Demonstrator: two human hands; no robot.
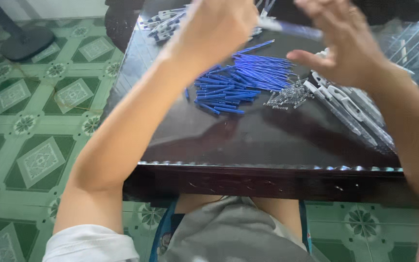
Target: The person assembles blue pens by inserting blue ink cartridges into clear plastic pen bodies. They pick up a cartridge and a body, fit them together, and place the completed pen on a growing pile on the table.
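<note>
The table top (248,140) is a glossy near-black, throwing back pale reflections, with a dark brown front edge; on it the heap of pen refills (238,82) is a strong royal blue; beside them the little springs (289,96) glint silver-grey; the pen barrels (352,109) to the right are white and clear, as are the ones at the far end (163,22); the floor tiles (35,116) are green with pale cream bands crossing diagonally, white-lined diamonds and small flower rosettes; the sleeve (90,245) is white; the shorts (233,233) are grey.
</note>
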